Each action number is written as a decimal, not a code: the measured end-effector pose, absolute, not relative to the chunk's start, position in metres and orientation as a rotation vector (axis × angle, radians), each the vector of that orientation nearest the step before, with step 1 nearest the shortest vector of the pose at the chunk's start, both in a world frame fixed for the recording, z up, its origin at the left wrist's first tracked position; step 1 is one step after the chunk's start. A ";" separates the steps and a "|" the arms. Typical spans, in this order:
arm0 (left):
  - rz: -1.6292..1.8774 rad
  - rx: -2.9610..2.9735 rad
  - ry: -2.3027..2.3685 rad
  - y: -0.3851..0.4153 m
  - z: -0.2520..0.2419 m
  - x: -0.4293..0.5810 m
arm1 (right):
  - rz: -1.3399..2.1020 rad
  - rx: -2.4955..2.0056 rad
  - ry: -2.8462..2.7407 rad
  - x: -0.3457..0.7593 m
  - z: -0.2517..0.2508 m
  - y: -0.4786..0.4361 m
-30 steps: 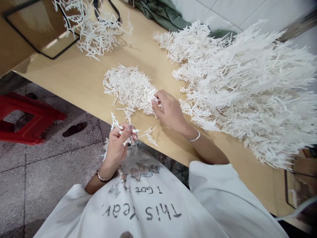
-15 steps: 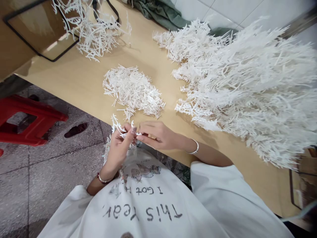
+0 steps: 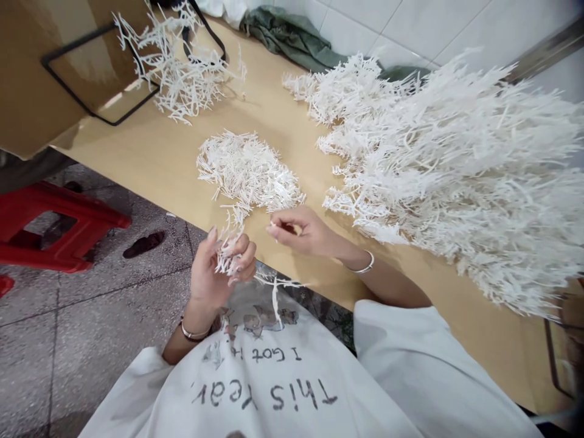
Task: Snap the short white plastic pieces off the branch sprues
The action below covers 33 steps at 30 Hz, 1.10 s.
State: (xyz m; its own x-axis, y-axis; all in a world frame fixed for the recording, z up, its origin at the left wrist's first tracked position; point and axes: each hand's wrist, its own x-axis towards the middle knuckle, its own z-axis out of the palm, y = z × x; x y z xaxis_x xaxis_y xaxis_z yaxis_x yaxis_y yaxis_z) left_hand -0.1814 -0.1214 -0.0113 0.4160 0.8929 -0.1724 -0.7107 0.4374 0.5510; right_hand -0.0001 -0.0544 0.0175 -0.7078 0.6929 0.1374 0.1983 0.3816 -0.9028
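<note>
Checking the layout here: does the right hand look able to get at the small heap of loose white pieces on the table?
Probably yes. The right hand hovers beside the small heap, with bare table around it and nothing in between.

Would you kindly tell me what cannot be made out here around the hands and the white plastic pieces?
- Head view: what the right hand pinches is hidden by its curled fingers.
- The large white pile runs off the right edge.
- Single pieces in the small heap are too small to tell apart.
</note>
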 end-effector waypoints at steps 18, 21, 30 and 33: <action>1.258 0.701 0.799 -0.134 -0.024 -0.176 | -0.054 -0.444 -2.371 -0.010 0.008 -0.074; 1.215 0.671 0.728 -0.135 -0.025 -0.174 | -0.092 -0.463 -2.441 -0.015 0.006 -0.080; 1.264 0.714 0.645 -0.134 -0.018 -0.174 | 0.738 -0.767 -2.232 -0.018 0.013 -0.087; 1.283 0.795 0.674 -0.134 -0.019 -0.175 | 1.196 -0.880 -2.184 -0.018 0.016 -0.088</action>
